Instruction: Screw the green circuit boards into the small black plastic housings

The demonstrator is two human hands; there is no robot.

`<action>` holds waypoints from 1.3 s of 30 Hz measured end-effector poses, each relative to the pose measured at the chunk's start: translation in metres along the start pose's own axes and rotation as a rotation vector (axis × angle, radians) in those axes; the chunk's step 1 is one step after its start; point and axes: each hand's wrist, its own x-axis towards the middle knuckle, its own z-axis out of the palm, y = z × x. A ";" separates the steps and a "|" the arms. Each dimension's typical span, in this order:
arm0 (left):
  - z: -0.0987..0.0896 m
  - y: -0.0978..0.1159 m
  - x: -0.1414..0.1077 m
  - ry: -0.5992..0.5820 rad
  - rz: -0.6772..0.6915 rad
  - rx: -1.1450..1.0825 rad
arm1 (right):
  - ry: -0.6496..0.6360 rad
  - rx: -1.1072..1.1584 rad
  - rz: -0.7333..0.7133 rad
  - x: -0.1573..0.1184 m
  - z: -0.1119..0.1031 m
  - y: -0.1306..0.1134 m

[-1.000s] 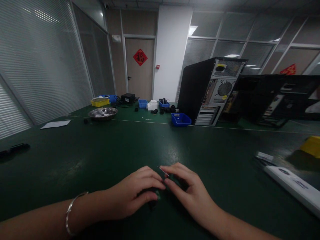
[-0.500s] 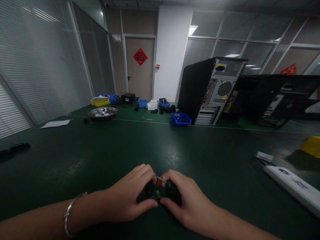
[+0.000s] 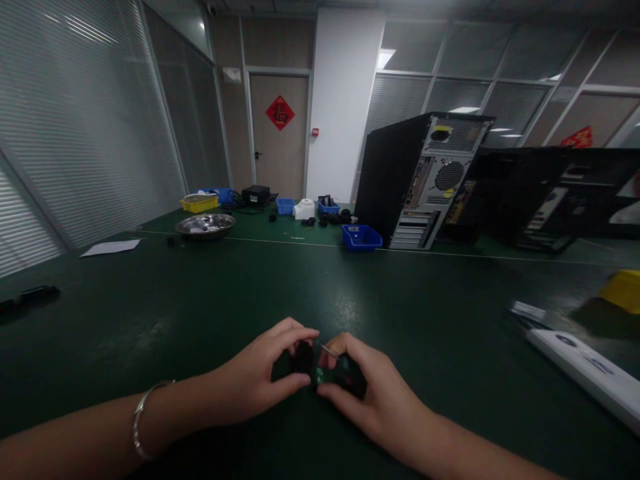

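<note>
Left hand (image 3: 269, 371) and right hand (image 3: 380, 393) face each other above the near part of the bench (image 3: 220, 287), slightly apart, thumbs opposed to curled fingers. From them, the largest thing on the bench is a black computer case (image 3: 423, 180), upright at one o'clock, its back panel showing. A long white box (image 3: 585, 367) lies at three o'clock. At eleven o'clock sits a round metal bowl (image 3: 205, 226); toward twelve o'clock, just beside the case, is a deep blue bin (image 3: 362, 239). A flat white sheet (image 3: 111, 248) rests at ten o'clock. A silver bracelet (image 3: 140, 423) circles the left wrist.

Smaller still are the dark things held: the left hand is clamped on a black piece (image 3: 302, 357), the right hand on a dark rounded part (image 3: 353, 377). Between them shows a small green piece (image 3: 320, 376), its outline too dim to tell. A thin metal rod (image 3: 329, 351) slants by the right fingertips.
</note>
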 end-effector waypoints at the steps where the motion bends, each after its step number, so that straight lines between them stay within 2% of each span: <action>1: 0.000 0.000 0.000 0.005 -0.003 -0.025 | 0.050 0.036 -0.004 0.000 0.001 0.001; 4: 0.002 -0.001 0.002 0.003 0.012 -0.118 | 0.168 0.114 -0.050 0.001 0.002 0.003; 6: 0.004 0.000 0.002 0.001 0.026 -0.167 | 0.184 0.143 -0.081 0.001 0.002 0.002; 13: 0.008 0.006 0.002 0.014 0.067 -0.164 | 0.133 0.165 -0.175 0.001 0.003 -0.004; 20: 0.010 0.012 0.000 0.001 0.035 -0.080 | 0.084 0.094 -0.179 -0.001 0.005 -0.003; 28: 0.011 0.009 0.002 0.019 -0.006 -0.118 | 0.037 0.092 -0.171 0.000 0.005 -0.006; 33: 0.014 0.006 0.003 0.014 -0.045 -0.245 | 0.035 0.100 -0.182 0.000 0.005 -0.005; 39: 0.021 0.003 0.001 -0.019 -0.108 -0.553 | 0.053 0.096 -0.192 -0.001 0.005 -0.005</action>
